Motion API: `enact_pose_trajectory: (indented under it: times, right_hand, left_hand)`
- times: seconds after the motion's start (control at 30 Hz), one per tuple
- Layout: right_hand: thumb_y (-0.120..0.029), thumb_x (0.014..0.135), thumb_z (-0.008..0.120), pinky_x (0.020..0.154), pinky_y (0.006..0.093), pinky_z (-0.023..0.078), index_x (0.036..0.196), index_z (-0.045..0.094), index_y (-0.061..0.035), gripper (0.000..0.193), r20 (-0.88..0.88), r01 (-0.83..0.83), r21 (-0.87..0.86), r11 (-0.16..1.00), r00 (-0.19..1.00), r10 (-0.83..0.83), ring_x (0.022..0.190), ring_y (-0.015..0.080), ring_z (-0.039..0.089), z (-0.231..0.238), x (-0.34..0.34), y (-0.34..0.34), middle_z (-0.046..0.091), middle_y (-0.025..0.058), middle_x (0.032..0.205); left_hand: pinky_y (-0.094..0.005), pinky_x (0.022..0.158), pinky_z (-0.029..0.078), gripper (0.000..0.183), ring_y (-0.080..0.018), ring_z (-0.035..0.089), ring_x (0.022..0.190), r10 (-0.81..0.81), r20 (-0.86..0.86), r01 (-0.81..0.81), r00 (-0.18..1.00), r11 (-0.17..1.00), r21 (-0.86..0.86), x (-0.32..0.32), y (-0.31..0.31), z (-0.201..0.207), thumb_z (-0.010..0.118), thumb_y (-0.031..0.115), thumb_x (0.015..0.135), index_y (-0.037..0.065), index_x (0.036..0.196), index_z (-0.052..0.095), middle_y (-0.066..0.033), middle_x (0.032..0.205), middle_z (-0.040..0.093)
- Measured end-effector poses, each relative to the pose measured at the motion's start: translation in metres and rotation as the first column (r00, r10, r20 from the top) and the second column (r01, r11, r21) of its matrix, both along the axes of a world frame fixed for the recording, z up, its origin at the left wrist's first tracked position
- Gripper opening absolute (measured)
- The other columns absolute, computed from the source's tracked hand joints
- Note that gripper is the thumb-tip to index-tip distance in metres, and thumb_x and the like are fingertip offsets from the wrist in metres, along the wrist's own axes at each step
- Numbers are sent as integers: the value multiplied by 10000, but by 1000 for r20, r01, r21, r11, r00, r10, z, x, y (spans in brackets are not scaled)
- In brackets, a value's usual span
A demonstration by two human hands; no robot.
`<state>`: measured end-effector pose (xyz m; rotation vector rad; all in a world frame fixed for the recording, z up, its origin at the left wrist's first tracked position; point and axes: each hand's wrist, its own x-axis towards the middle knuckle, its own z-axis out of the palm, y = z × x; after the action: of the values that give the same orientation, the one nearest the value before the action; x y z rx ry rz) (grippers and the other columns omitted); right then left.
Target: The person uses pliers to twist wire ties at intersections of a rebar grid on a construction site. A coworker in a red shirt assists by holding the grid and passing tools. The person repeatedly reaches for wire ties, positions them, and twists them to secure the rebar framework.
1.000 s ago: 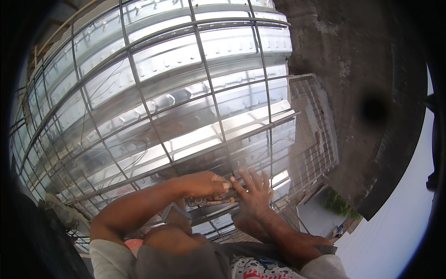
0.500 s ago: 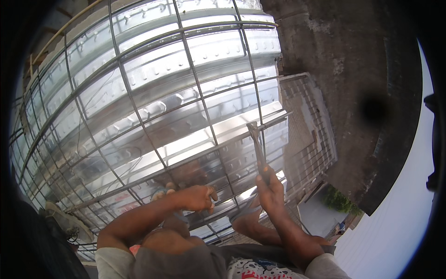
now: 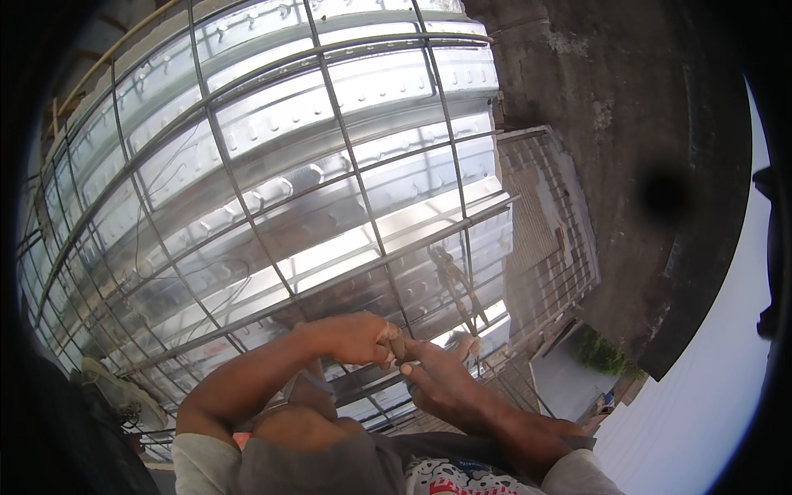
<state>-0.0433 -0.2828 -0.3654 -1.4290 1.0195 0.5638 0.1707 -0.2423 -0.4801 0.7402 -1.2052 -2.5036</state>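
Left hand (image 3: 367, 338) curled, any hold hidden (right hand (image 3: 441, 381) close); cannot tell whether right grip holds pincers (image 3: 449, 269).

Bright daylight glares white off metal decking (image 3: 388, 78); fisheye edges bend into black; dark round blot (image 3: 665, 195), possibly on the lens.

Worn on the head, as the left one of a side-by-side pair; upright, unmirrored. Looks steeply down over the lap (image 3: 322, 464) at six o'clock, catching close by, just above it, the left hand (image 3: 363, 340) and right hand (image 3: 445, 384). Reaches farther over steel bars (image 3: 341, 124) and ribbed sheeting (image 3: 318, 214) between nine and twelve o'clock, and out to sky (image 3: 709, 396) at four. Bends straight edges toward a black rim.
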Motion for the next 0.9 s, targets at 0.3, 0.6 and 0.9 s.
enact_pose_trajectory:
  times: [0.3,0.6,0.9]
  right_hand:
    - [-131,995,529,672,393,503,1193,624,-36,239,-204,127,-391,912,954,-221,683,275,653,22,35,-25,641,158,792]
    - [-102,996,526,688,352,502,1140,654,-42,201,-64,269,-547,793,931,-360,693,226,624,-29,18,-15,664,149,928]
    - [-137,1020,527,608,271,445,1163,637,-22,214,-45,457,-466,758,843,-536,647,87,526,-38,7,-10,575,50,745]
  left_hand:
    - [-415,816,511,270,-314,686,886,498,639,-446,586,857,-259,45,-40,4,637,272,903,47,1039,700,-160,901,712]
    - [-382,860,505,270,-293,685,940,672,606,-644,426,695,-318,21,-31,-35,606,200,927,11,1103,685,-176,1007,714]
    - [-405,894,494,295,-329,674,970,643,621,-606,448,729,-318,24,-38,-46,602,221,919,7,1099,696,-204,1031,704]
